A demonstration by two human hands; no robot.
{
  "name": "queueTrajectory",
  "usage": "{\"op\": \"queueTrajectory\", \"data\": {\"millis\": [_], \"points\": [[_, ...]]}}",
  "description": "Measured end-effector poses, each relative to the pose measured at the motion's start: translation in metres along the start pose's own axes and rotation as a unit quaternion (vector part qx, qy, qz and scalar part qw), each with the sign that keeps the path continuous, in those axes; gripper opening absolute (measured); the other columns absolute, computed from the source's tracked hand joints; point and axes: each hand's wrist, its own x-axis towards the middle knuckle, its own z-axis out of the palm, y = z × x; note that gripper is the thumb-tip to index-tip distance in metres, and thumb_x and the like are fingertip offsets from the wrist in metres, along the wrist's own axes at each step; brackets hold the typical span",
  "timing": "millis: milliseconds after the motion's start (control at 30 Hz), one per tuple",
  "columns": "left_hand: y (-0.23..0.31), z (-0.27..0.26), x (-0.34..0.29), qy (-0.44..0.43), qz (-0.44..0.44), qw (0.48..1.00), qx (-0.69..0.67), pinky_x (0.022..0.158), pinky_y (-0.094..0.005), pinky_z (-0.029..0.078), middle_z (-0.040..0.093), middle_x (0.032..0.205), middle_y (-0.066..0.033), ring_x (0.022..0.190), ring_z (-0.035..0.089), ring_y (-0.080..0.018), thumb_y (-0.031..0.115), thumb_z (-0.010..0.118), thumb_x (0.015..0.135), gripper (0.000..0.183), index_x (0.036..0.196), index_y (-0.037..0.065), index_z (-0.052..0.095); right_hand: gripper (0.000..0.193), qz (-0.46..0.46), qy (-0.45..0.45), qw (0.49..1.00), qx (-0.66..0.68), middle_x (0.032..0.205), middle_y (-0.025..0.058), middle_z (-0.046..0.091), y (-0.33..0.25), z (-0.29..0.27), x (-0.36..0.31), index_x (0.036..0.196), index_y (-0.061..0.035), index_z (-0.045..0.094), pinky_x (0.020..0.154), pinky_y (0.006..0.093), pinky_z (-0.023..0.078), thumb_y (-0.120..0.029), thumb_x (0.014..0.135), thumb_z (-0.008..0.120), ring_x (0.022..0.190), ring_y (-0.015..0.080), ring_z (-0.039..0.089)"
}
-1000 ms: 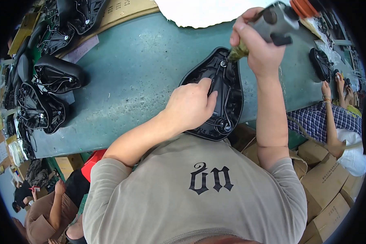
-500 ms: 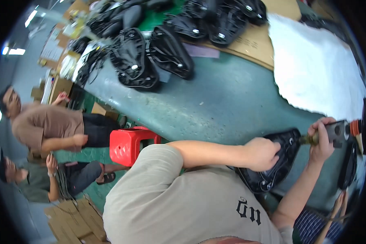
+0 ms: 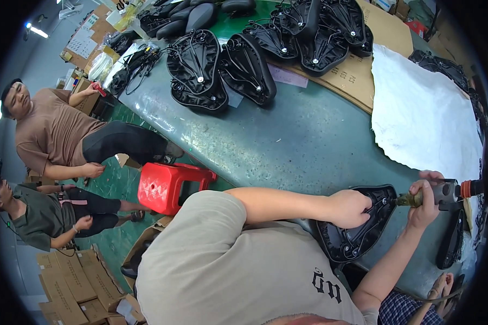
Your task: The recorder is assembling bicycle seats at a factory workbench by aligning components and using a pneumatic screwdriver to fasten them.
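Note:
An upturned black bicycle saddle (image 3: 375, 233) lies at the front edge of the table against my body, its wire frame and bolts facing up. My left hand (image 3: 350, 209) is closed in a fist on the frame in the saddle's middle; what its fingers wrap round is hidden. My right hand (image 3: 425, 201) grips a power screwdriver (image 3: 449, 194) with a grey metal body, an orange ring and an olive nose. The screwdriver lies nearly level, its tip at the bolt on the saddle's right end; I cannot tell whether they touch.
Several upturned saddles (image 3: 194, 62) lie at the back of the green table (image 3: 244, 141), some on cardboard (image 3: 358, 81). White cloth (image 3: 417, 108) covers the right side. Another saddle (image 3: 451, 238) stands near the right edge. Two people (image 3: 59, 130) are left, beyond a red stool (image 3: 160, 189).
The whole view has shifted slightly. The screwdriver's tip is still close to the saddle's bolt, and my left hand stays on the frame. The people at the left have moved their arms and legs.

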Motion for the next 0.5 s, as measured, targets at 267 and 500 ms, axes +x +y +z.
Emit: {"op": "queueTrajectory", "data": {"millis": [267,500], "points": [[-0.005,0.016,-0.018,0.106,-0.138,0.881,-0.440,0.050,-0.0316,0.049,0.064,0.073,-0.0064,0.055,0.062,-0.0160,0.013,0.060,0.102,0.020,0.115,-0.002,0.059,0.033,-0.148,-0.012,0.989,0.021,0.116,0.0231,0.058,-0.052,-0.022,-0.040,0.130,0.0039,0.054,0.074,0.0411,0.051,-0.001,0.097,0.052,0.074,0.0193,0.060],[-0.014,-0.007,-0.058,0.156,-0.096,0.866,-0.465,0.101,-0.0315,0.048,0.067,0.119,-0.0081,0.112,0.063,-0.0148,0.001,0.064,0.101,0.047,0.143,0.002,0.043,0.042,-0.156,-0.102,0.980,0.063,0.113,0.0224,0.057,-0.083,0.003,-0.063,0.136,0.0004,0.052,0.076,0.0438,0.052,-0.011,0.096,0.053,0.077,0.0222,0.062]]}}
